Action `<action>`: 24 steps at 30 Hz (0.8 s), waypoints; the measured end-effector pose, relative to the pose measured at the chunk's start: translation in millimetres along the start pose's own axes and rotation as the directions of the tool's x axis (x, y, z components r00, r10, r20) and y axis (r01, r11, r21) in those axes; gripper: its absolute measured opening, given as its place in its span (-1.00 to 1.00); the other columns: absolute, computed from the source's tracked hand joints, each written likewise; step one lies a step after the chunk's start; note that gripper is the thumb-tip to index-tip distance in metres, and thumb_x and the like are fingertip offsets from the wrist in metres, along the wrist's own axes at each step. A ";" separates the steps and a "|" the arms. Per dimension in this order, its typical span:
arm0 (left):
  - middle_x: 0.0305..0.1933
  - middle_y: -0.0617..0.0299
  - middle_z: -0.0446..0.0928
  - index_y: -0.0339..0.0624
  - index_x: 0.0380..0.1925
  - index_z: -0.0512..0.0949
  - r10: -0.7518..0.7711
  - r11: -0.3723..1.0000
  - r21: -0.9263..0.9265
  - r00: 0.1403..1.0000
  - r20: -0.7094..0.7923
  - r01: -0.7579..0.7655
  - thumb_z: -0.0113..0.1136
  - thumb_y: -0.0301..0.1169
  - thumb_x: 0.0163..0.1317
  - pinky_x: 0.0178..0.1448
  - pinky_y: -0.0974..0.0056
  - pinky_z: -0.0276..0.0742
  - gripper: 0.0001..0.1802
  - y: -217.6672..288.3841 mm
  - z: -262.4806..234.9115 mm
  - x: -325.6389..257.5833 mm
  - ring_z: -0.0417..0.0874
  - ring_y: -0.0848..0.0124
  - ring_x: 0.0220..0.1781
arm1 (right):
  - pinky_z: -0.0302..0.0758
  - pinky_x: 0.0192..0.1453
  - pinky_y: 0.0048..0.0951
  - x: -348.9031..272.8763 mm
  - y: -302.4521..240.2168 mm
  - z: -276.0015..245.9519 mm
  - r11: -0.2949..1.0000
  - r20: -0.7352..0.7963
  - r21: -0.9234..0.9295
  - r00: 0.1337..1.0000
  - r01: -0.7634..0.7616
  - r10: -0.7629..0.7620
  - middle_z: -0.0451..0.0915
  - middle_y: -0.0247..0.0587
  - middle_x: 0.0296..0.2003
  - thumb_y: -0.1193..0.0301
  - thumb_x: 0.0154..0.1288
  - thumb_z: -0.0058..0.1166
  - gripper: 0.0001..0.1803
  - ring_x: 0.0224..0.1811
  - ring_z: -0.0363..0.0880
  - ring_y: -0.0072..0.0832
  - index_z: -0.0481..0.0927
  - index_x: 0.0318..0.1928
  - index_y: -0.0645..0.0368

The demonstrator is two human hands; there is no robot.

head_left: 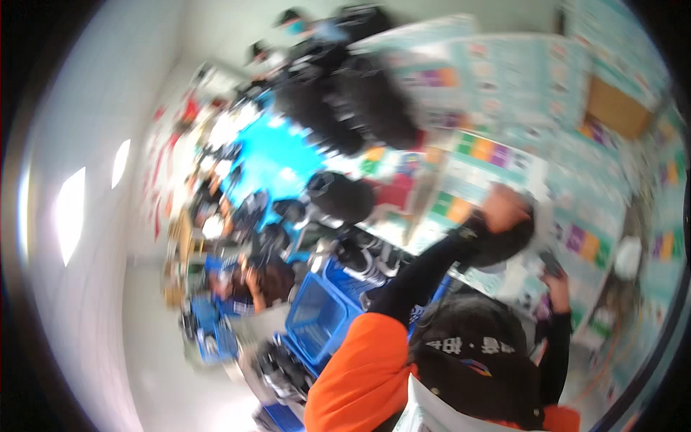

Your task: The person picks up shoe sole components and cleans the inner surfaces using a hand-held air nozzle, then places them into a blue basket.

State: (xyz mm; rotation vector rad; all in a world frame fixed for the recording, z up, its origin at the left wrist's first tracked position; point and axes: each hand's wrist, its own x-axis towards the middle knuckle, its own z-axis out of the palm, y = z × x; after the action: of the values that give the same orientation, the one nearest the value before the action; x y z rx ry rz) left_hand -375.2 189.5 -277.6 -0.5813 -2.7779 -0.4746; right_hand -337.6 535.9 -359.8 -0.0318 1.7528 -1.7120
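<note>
My left hand [506, 207] reaches out over a white carton with coloured squares [484, 167], its fingers curled on a dark, rounded item that looks like a cap [509, 243]. Motion blur hides the exact grip. To the right and closer in, my right hand [558, 291] is closed round a small, dark, flat handheld object [551, 263], whose kind I cannot make out. Between my arms a black cap with pale lettering [468, 338] fills the lower middle. My left arm wears an orange sleeve [360, 374] over a black undersleeve.
White and teal cartons [518, 72] line the far and right side, with a brown cardboard box [617, 108] among them. Blue plastic baskets [314, 317] stand left of my arm. Dark bulky piles [374, 101] lie ahead. Other people [245, 281] sit farther left near a bright blue surface [277, 155].
</note>
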 end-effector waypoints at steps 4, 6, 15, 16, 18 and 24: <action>-0.41 0.15 0.53 -0.04 -0.47 0.55 0.199 0.979 -0.010 0.966 -0.167 -0.203 0.20 -0.33 0.26 -0.05 0.02 0.45 -0.86 15.5 -35.7 -26.4 0.59 0.11 -0.22 | 0.45 -0.26 -0.44 -10.5 -41.5 -6.1 0.991 -0.153 0.026 0.979 -0.128 0.131 0.66 -0.25 -0.12 0.58 0.10 0.04 -0.58 -0.09 0.64 -0.44 0.59 0.03 0.29; -0.44 0.20 0.48 -0.03 -0.46 0.52 0.138 0.990 -0.008 0.973 -0.185 -0.141 0.17 -0.52 0.17 -0.04 0.02 0.48 -0.91 -8.0 -26.0 -81.6 0.60 0.14 -0.24 | 0.40 -0.37 -0.44 -5.4 -64.2 23.3 0.993 -0.058 0.018 0.992 -0.114 0.114 0.66 -0.24 -0.15 0.58 0.10 0.01 -0.62 -0.11 0.64 -0.44 0.59 -0.01 0.27; 0.14 -0.14 0.54 -0.26 0.12 0.48 -0.952 0.264 -0.187 0.224 -0.210 0.946 0.20 -0.18 0.33 0.08 -0.04 0.58 -0.53 24.5 -18.1 -114.9 0.56 -0.04 0.19 | 0.41 -0.49 -0.47 1.9 -74.9 16.4 0.992 -0.010 -0.067 0.994 -0.108 0.108 0.68 -0.29 -0.26 0.54 0.11 0.01 -0.60 -0.23 0.64 -0.51 0.62 0.01 0.25; 0.08 -0.15 0.59 -0.27 0.09 0.49 -0.981 0.148 -0.260 0.175 0.085 0.954 0.17 -0.15 0.38 0.00 -0.04 0.62 -0.54 23.6 -20.9 -115.9 0.62 -0.03 0.12 | 0.41 -0.49 -0.47 1.2 -74.2 18.2 0.992 -0.003 -0.070 0.994 -0.107 0.107 0.68 -0.29 -0.26 0.54 0.11 0.01 -0.60 -0.23 0.64 -0.51 0.62 0.01 0.25; -0.01 -0.03 0.61 -0.20 0.01 0.50 -0.950 0.311 -0.179 0.304 -0.068 0.933 0.19 -0.22 0.32 -0.09 -0.02 0.63 -0.63 25.5 -34.1 -115.3 0.64 -0.01 0.01 | 0.41 -0.49 -0.49 -6.9 -87.9 28.5 0.993 -0.036 -0.049 0.994 -0.110 0.108 0.69 -0.30 -0.27 0.52 0.10 0.02 -0.59 -0.26 0.63 -0.52 0.64 0.00 0.26; -0.04 0.17 0.65 0.01 -0.06 0.63 -0.618 0.783 0.193 0.775 0.131 0.591 0.18 -0.31 0.26 -0.14 0.04 0.62 -0.75 2.7 -73.0 -63.2 0.65 0.07 -0.04 | 0.52 -0.30 -0.44 -17.5 -98.0 -0.3 0.998 -0.014 0.047 0.999 -0.047 0.048 0.70 -0.28 -0.18 0.57 0.10 0.01 -0.57 -0.20 0.64 -0.47 0.63 0.03 0.31</action>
State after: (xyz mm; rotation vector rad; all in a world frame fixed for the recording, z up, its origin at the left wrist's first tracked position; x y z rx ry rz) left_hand -304.4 143.7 -230.4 0.3584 -3.1118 -0.3455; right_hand -366.3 531.0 -264.6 0.0428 1.7109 -1.7222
